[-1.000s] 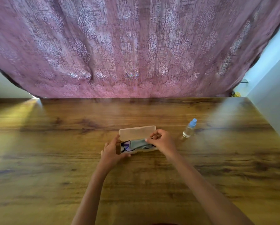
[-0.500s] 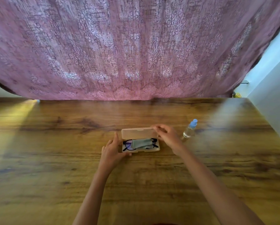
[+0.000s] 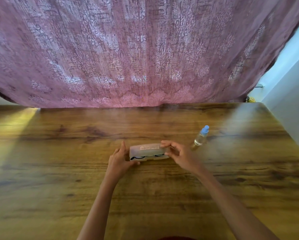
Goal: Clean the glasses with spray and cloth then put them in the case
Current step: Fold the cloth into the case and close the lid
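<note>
While lid (image 3: 148,147) sits nearly down over glasses (image 3: 135,157) in case (image 3: 155,159) on table (image 3: 58,170), you're on closing step. Right hand (image 3: 181,156) pinches lid's right end; left hand (image 3: 118,158), fingers straight, braces case's left end. Next: press lid evenly till shut.

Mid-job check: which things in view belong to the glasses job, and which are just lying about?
Job: case, lid nearly down; glasses inside it; spray bottle to its right; left hand and right hand on the case's ends.
Not the job: pink curtain; wooden table, only the support.
</note>
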A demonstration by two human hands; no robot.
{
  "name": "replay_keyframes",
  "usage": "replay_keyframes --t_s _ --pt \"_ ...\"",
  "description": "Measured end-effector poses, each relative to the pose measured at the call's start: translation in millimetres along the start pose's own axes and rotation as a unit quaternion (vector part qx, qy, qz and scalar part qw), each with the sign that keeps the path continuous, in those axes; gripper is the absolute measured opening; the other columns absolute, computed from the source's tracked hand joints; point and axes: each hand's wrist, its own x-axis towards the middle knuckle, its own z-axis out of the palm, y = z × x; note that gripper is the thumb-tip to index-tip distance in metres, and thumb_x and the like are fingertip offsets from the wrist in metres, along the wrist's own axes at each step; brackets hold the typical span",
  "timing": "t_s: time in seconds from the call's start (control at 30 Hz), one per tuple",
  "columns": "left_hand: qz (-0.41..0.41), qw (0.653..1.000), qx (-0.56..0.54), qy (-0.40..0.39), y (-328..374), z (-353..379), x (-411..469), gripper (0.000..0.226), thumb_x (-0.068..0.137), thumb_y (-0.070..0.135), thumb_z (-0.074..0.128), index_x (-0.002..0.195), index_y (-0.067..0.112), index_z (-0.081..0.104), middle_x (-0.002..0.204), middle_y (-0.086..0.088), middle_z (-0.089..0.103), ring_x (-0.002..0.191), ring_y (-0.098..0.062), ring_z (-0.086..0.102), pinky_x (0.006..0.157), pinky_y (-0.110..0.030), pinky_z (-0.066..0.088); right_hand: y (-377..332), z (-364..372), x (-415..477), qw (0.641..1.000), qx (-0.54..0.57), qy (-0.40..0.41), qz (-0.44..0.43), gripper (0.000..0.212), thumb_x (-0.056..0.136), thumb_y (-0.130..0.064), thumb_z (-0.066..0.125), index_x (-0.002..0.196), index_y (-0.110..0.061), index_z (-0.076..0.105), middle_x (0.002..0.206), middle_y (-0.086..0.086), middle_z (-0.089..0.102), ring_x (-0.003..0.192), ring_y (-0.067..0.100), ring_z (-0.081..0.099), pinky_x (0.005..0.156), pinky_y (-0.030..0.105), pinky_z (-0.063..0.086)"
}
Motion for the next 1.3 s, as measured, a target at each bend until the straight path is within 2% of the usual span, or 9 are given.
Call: replay_keyframes --t_s 0.13,0.27,0.37,0.47,0.6,0.77,0.9,1.1,1.3 --pt "0.006 0.998 -0.057 0.009 1 -2 0 0.108 0.066 0.030 0.083 0.148 0.018 0.015 0.128 -0.001 0.059 0.129 -0.022 0.041 0.105 -0.043 0.033 -3 3 -4 0.999 0.036 0.025 0.020 0.020 0.088 -0.015 0.064 0.108 -0.016 0.067 0.128 -0.007 0.058 0.113 -0.001 0.055 0.094 0.014 0.045" --pt "0.009 0.995 -0.098 -0.008 2 -5 -2 0.105 0.066 0.025 0.084 0.147 0.020 0.018 0.132 -0.004 0.056 0.126 -0.025 0.046 0.105 -0.047 0.037 -7 8 -1 0.994 0.025 0.072 0.082 0.033 0.086 -0.024 0.068 0.118 -0.025 0.059 0.117 -0.014 0.059 0.097 -0.009 0.057 0.064 0.005 0.046" --pt "0.012 0.992 -0.116 -0.050 5 -8 -4 0.105 0.067 0.034 0.082 0.149 0.021 0.016 0.139 -0.006 0.049 0.127 -0.024 0.045 0.104 -0.038 0.037 -5 7 2 0.987 0.040 0.047 0.151 0.053 0.083 -0.028 0.071 0.131 -0.023 0.050 0.122 -0.010 0.058 0.103 0.003 0.054 0.066 0.009 0.042" --pt "-0.005 0.993 -0.113 -0.037 12 -9 -5 0.082 0.078 0.049 0.066 0.145 0.020 0.029 0.141 -0.008 0.047 0.120 -0.023 0.052 0.094 -0.031 0.043 -3 8 5 0.979 0.051 0.040 0.195 0.052 0.080 -0.025 0.074 0.127 -0.018 0.054 0.116 -0.006 0.063 0.096 0.004 0.057 0.070 0.012 0.044" --pt "-0.024 0.991 -0.133 -0.020 14 -10 -4 0.065 0.078 0.035 0.073 0.133 0.013 0.046 0.128 -0.007 0.057 0.106 -0.021 0.059 0.089 -0.034 0.051 -4 7 8 0.968 0.096 0.027 0.231 0.040 0.079 -0.022 0.076 0.115 -0.020 0.061 0.099 -0.013 0.064 0.084 -0.005 0.054 0.063 0.012 0.040" --pt "-0.071 0.964 -0.251 -0.047 19 -11 -2 0.040 0.079 0.029 0.073 0.112 0.008 0.060 0.106 -0.009 0.064 0.098 -0.023 0.060 0.072 -0.025 0.047 -5 5 8 0.946 0.226 0.008 0.234 0.040 0.084 -0.017 0.070 0.119 -0.023 0.051 0.112 -0.001 0.059 0.103 0.012 0.059 0.087 0.031 0.054" --pt "-0.082 0.952 -0.287 -0.062 28 -9 -2 0.036 0.085 0.025 0.068 0.115 0.007 0.058 0.102 -0.005 0.062 0.092 -0.017 0.059 0.067 -0.021 0.046 -9 7 6 0.913 0.336 0.010 0.230 0.047 0.083 -0.021 0.071 0.122 -0.019 0.044 0.118 0.009 0.054 0.104 0.022 0.063 0.078 0.027 0.057" --pt "-0.095 0.946 -0.306 -0.055 35 -7 3 0.032 0.084 0.019 0.069 0.113 0.009 0.063 0.094 0.000 0.066 0.084 -0.011 0.060 0.061 -0.017 0.045 -9 9 3 0.914 0.337 0.060 0.218 0.046 0.081 -0.016 0.073 0.121 -0.016 0.049 0.116 0.010 0.058 0.099 0.021 0.065 0.069 0.020 0.056" --pt "-0.105 0.948 -0.298 -0.045 41 -3 2 0.024 0.084 0.017 0.068 0.107 0.011 0.063 0.092 -0.003 0.065 0.085 -0.017 0.060 0.068 -0.025 0.049 -10 9 5 0.909 0.331 0.086 0.240 0.049 0.082 -0.007 0.070 0.126 -0.010 0.048 0.119 0.014 0.055 0.101 0.024 0.063 0.069 0.024 0.059"
